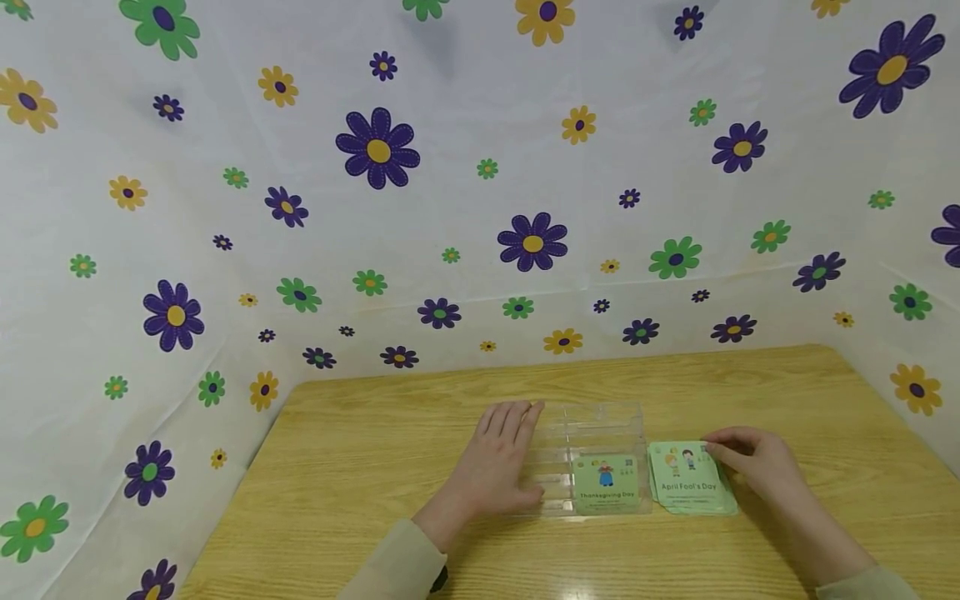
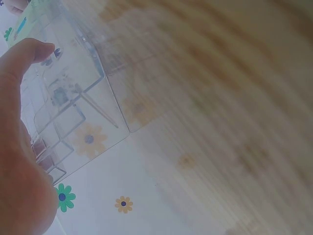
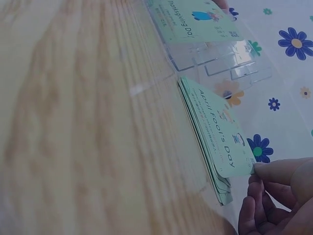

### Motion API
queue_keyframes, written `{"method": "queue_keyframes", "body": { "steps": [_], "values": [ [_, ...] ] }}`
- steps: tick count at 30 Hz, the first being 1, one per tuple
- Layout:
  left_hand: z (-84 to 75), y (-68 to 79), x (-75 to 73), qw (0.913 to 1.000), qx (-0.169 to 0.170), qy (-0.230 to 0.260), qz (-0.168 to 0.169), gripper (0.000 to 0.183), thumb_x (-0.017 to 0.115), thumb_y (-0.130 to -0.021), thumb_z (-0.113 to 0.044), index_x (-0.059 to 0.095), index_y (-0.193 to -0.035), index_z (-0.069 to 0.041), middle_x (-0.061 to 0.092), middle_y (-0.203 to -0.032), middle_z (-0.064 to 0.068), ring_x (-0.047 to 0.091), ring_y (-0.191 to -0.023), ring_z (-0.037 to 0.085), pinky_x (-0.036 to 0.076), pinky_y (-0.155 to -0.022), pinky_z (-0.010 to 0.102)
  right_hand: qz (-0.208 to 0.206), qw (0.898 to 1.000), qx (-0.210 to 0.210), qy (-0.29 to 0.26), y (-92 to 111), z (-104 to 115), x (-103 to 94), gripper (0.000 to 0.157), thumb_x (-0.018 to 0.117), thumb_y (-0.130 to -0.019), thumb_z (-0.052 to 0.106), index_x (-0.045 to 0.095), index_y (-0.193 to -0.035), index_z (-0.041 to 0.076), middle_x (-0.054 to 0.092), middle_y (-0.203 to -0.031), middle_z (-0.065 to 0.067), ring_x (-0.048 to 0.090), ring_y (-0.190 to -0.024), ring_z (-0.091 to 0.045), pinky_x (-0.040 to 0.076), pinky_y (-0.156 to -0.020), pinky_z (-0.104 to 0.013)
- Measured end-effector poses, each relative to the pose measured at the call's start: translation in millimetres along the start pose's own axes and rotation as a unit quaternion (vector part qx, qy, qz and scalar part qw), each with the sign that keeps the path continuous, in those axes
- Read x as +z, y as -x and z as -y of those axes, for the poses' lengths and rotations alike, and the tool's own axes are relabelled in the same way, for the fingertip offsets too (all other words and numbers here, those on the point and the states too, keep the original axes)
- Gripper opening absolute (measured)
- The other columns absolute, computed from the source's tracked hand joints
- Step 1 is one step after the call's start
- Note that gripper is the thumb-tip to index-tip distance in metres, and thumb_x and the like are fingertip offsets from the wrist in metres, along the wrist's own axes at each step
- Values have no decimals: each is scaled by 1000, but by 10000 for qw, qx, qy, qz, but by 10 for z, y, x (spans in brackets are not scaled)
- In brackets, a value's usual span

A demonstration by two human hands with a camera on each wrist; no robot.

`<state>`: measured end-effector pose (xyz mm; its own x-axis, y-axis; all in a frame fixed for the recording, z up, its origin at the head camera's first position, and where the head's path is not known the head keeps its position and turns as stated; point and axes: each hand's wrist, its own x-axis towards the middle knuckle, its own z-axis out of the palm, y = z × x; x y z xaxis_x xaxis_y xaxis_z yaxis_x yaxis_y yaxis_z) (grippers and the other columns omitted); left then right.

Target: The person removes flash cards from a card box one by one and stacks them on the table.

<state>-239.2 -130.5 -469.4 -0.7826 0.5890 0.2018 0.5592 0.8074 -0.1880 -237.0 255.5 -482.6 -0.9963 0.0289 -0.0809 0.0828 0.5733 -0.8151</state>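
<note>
A clear plastic card holder (image 1: 600, 433) with stepped compartments stands on the table. My left hand (image 1: 498, 462) grips its left end, fingers over the far part and thumb at the near side; the thumb (image 2: 36, 50) lies against the clear wall in the left wrist view. A green "Thanksgiving Day" card (image 1: 606, 483) sits in the holder's front right compartment. Just right of the holder lies a stack of green cards (image 3: 222, 193), its top one reading "April Fool's Day" (image 1: 688, 475). My right hand (image 1: 757, 458) pinches that top card's far right corner between thumb and finger.
The wood-grain table (image 1: 360, 467) runs back to a white cloth wall (image 1: 465, 208) printed with purple, green and yellow flowers. The same cloth closes in the left and right sides.
</note>
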Motion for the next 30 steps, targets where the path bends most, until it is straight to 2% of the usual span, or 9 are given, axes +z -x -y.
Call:
{"method": "queue_keyframes", "body": {
  "steps": [5, 11, 24, 30],
  "values": [
    [4, -10, 14, 10000, 22, 0, -63, 114, 76, -81, -62, 23, -166, -8, 42, -159, 10, 42, -144, 27, 33, -127, 45, 22, 9999, 64, -84, 3, -16, 10, 32, 69, -103, 18, 73, -123, -7, 74, -122, -22, 57, -90, 2, 50, -73, -16],
    [4, -19, 21, 10000, -36, 36, 74, 116, 76, -81, -63, 20, -167, -9, 41, -161, 9, 41, -146, 26, 32, -129, 45, -14, 10000, 34, 12, -24, -40, 22, 31, 70, -102, 19, 74, -121, -6, 75, -120, -23, 58, -90, -6, 49, -69, -19],
    [6, -24, 10, 10000, -10, -70, -16, 117, 76, -80, -64, 22, -167, -8, 42, -159, 10, 42, -145, 26, 33, -128, 45, -87, 9999, -130, -16, -53, -50, 23, 30, 69, -102, 14, 73, -121, -9, 77, -112, -20, 56, -79, 4, 50, -64, -21],
    [1, -19, 9, 10000, 4, -23, -56, 116, 77, -80, -63, 23, -167, -8, 43, -159, 10, 43, -145, 26, 33, -128, 44, -81, 9998, -121, -116, -45, -65, 21, 32, 70, -102, 15, 72, -121, -10, 78, -109, -16, 57, -77, 3, 51, -63, -21]
  ]
}}
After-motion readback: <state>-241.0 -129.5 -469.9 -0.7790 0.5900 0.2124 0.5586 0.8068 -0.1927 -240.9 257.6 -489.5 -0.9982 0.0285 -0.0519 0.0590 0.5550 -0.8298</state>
